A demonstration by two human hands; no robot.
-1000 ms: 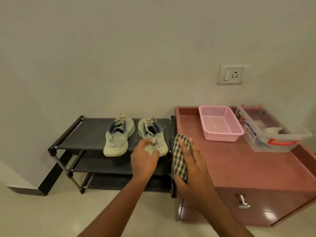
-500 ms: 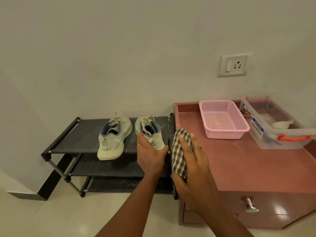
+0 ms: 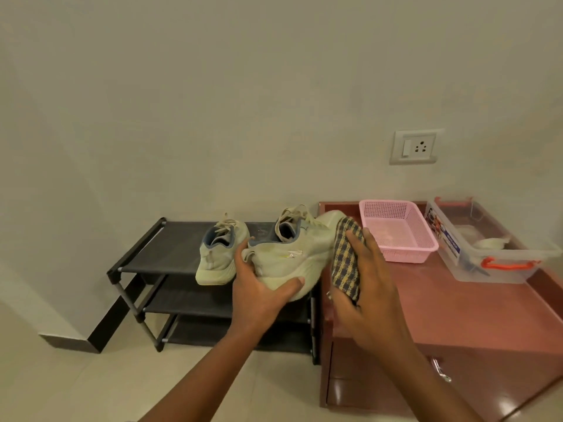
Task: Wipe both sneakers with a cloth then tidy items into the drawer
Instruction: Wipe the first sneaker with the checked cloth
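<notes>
My left hand (image 3: pixel 262 295) grips a pale green sneaker (image 3: pixel 292 254) by its heel and sole, holding it sideways above the right end of the black shoe rack (image 3: pixel 158 257). Against that sneaker's toe my right hand (image 3: pixel 370 296) presses a checked yellow and dark cloth (image 3: pixel 345 260). The other pale sneaker (image 3: pixel 219 254) stands on the rack's top shelf, just left of my left hand. The reddish-brown cabinet (image 3: pixel 457 315) to the right has a drawer with a metal knob (image 3: pixel 441 371), and the drawer is shut.
On the cabinet top stand a pink mesh basket (image 3: pixel 396 231) and a clear plastic box with orange latches (image 3: pixel 487 245) holding a few items. A wall socket (image 3: pixel 415 146) sits above. Pale tiled floor lies in front of the rack.
My left hand has closed on the right sneaker, lifted it off the rack and turned it sideways. My right hand has brought the cloth against its toe.
</notes>
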